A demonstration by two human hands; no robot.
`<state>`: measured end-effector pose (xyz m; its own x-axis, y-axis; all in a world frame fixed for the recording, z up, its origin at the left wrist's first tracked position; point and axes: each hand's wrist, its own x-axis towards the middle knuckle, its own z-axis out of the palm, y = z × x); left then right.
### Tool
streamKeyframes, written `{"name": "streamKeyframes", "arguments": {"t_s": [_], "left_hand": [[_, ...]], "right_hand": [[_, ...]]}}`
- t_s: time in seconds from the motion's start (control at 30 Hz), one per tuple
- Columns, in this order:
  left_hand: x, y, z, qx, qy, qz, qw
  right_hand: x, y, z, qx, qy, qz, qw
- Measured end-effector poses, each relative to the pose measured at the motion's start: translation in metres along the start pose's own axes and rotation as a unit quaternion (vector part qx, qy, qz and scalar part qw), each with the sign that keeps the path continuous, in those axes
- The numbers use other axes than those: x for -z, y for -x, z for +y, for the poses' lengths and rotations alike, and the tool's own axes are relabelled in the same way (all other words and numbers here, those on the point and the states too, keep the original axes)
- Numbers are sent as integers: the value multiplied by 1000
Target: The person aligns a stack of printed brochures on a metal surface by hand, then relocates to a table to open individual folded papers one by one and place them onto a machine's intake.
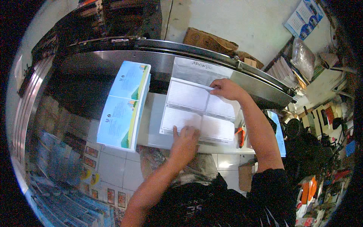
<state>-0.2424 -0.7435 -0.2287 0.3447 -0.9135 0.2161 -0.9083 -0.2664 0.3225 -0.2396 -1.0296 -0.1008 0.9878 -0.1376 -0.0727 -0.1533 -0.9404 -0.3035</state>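
A white printed sheet (185, 96), divided into panels of fine lines, lies in front of me on a pale work surface (153, 130). At its upper right edge my right hand (227, 90) is closed, with thumb and fingertips pinching the paper. My left hand (184, 142), slightly blurred, rests over the lower edge with its thumb apart from the other fingers and nothing visibly in it. Above the sheet shows a greyish printed paper (200, 70) with handwriting. To the left sits a thick stack of blue illustrated printed sheets (121, 104).
An orange-handled tool (241, 137) lies right of the sheet. A metal rail (181, 48) runs along the back, with brown cardboard (210, 39) behind it. Stacked papers (281, 72) and a clear plastic bag (302, 58) stand at the far right. Blue stacks (60, 189) fill the lower left.
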Motion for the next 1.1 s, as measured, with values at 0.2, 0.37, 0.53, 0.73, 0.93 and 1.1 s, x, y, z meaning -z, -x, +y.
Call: {"name": "streamKeyframes", "arguments": {"t_s": [0.2, 0.37, 0.53, 0.73, 0.93, 1.1], "left_hand": [[8, -1, 7, 18, -26, 6, 999], [6, -5, 12, 24, -31, 4, 999], [10, -8, 15, 32, -51, -20, 998], [7, -4, 15, 25, -16, 27, 999], [7, 108, -25, 221, 35, 126, 966], [-110, 316, -68, 656, 296, 176, 672]], "right_hand": [[9, 5, 2, 22, -31, -10, 999], [8, 20, 9, 49, -22, -22, 998], [7, 34, -4, 59, 11, 2, 998], [13, 34, -21, 38, 69, -59, 995], [121, -18, -35, 85, 164, 446, 876], [82, -88, -12, 18, 324, 308, 894]]}}
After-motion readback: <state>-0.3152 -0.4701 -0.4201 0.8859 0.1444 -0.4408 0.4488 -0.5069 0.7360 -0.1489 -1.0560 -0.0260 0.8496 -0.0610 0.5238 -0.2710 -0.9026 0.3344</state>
